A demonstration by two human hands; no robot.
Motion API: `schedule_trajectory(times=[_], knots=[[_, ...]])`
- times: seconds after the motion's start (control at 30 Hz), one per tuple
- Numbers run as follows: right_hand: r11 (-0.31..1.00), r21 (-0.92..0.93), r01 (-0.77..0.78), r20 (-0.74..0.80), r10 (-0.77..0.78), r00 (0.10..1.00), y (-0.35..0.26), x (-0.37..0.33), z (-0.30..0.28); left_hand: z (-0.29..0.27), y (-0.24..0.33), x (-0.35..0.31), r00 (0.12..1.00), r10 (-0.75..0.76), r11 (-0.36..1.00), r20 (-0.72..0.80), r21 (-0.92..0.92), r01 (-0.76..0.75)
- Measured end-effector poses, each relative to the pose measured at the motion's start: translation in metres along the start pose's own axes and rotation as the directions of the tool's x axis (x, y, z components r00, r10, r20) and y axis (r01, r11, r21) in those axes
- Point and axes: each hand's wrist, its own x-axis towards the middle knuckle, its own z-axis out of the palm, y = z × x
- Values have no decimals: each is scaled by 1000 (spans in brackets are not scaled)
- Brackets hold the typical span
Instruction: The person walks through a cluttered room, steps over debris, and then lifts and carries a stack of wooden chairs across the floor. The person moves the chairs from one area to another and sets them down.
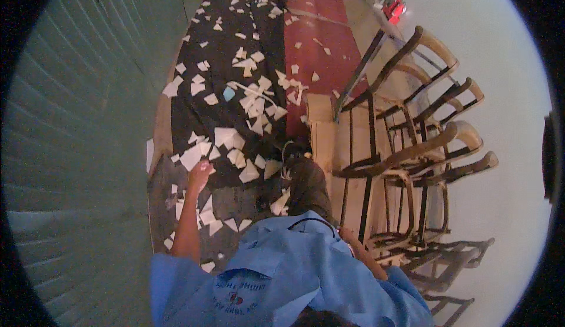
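My left hand (202, 171) is reached down low over a black cloth (191, 112) on the floor. Its fingers look curled together, but whatever they may hold is too blurred to name. Close by lie white scraps (228, 137), flat and irregular like torn or cut sheet; a larger white piece (191, 157) is right beside the fingertips. A small light-blue piece (229, 94) shows among the scraps ahead. At my right side, my right hand (346, 234) is mostly hidden by my blue shirt and hip, so its fingers cannot be made out.
Wooden chairs (406, 162) are stacked on the right against a pale wall (506, 92). Next to my leg stand cardboard pieces (322, 142). A dark red mat (329, 39) runs beside the black cloth, and a ribbed grey-green wall (82, 121) rises on the left. A red object (394, 10) sits far right.
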Motion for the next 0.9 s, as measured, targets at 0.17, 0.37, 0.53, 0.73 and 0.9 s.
schedule_trajectory(times=[0.17,0.37,0.53,0.73,0.9], knots=[[935,-244,257,81,-245,966,-77,88,-18,1,-93,-58,985,-150,802,81,593,73],[908,-276,314,133,-287,949,-123,159,-46,28,-170,-220,836,-519,818,180,390,423],[918,-285,276,86,-262,961,-95,162,-57,74,-174,-260,883,-433,876,180,314,366],[927,-298,226,99,-206,974,-96,139,-80,116,-145,-191,844,-534,824,56,-189,534],[890,-365,274,162,-230,960,-146,137,-119,113,-89,-141,895,-445,855,33,-282,435]])
